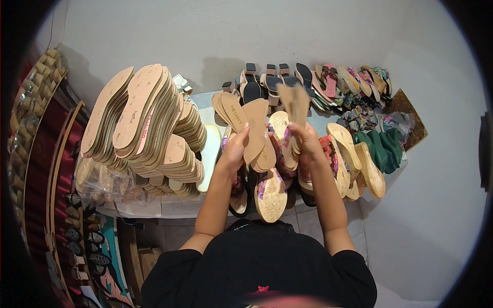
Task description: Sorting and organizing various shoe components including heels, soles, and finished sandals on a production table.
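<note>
Insoles (254, 141) in left hand (234, 149), more in right hand (306, 141); sandals (271, 199) beneath

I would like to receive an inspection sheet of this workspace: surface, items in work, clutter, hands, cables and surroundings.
Surface: table with pale covering, crowded.
Items in work: tan insoles, fanned out; a blurred bundle of similar pieces.
Clutter: tall stacks of sole-shaped pieces and clear plastic at left; green shoes at right.
Hands: left hand grips the fanned insoles, right hand the blurred bundle.
Cables: thin dark line at upper left, possibly a wire; otherwise nothing seen.
Surroundings: plain wall behind.
</note>
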